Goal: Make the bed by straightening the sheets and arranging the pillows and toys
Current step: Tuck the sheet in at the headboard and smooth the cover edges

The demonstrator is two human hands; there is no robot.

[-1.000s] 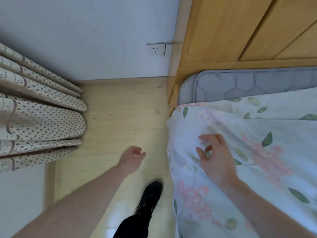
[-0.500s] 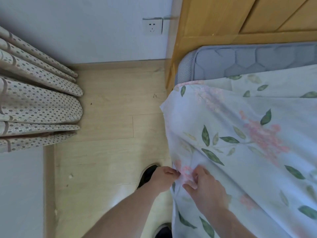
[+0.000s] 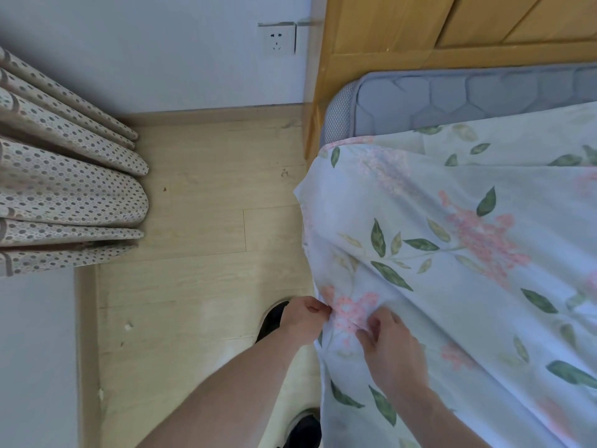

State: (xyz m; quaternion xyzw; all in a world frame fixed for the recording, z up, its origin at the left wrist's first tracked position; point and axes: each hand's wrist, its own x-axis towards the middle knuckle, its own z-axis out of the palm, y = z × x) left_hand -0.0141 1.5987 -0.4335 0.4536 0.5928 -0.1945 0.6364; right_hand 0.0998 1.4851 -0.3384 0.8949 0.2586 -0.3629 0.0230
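A pale floral sheet [image 3: 468,253] with green leaves and pink blossoms covers the bed and hangs over its left side. My left hand [image 3: 302,320] pinches the sheet's hanging edge from the floor side. My right hand [image 3: 392,345] grips the same fold from on top of the bed, a hand's width to the right. Beyond the sheet's far edge the grey quilted mattress [image 3: 452,98] lies bare against the wooden headboard [image 3: 403,30]. No pillows or toys are in view.
Light wood floor [image 3: 200,237] runs along the bed's left side. Dotted curtains [image 3: 64,189] hang at the far left. A wall socket [image 3: 277,38] sits beside the headboard. My black shoes [image 3: 274,318] stand close to the bed's edge.
Both hands came down to the sheet's side edge and closed on it; a second ago the left hand was free over the floor and the right lay on the sheet.
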